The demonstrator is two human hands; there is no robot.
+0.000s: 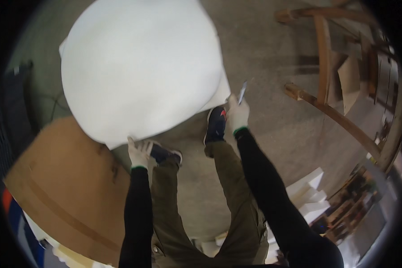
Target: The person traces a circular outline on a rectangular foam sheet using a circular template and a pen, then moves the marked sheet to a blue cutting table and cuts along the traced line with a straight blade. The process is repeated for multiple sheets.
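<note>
A large white rounded pad (140, 67), perhaps foam, lies in front of me, with corners of a white sheet (219, 96) showing past its edge. My left hand (139, 154), in a pale glove with a green cuff, is at the pad's near edge. Its thumb points up and its fingers are apart, with nothing in them. My right hand (238, 115), gloved the same way, is closed around a slim knife (242, 92), which looks like a utility cutter. That hand is beside the sheet's right corner, and the blade points up and away from the pad.
At left sits a big brown board or cardboard panel (62, 178). Wooden frame pieces (324, 58) stand at the right, with a tan panel (349, 85) among them. White foam offcuts (308, 192) lie lower right. My shoes (215, 127) are close to the pad on the concrete floor (272, 147).
</note>
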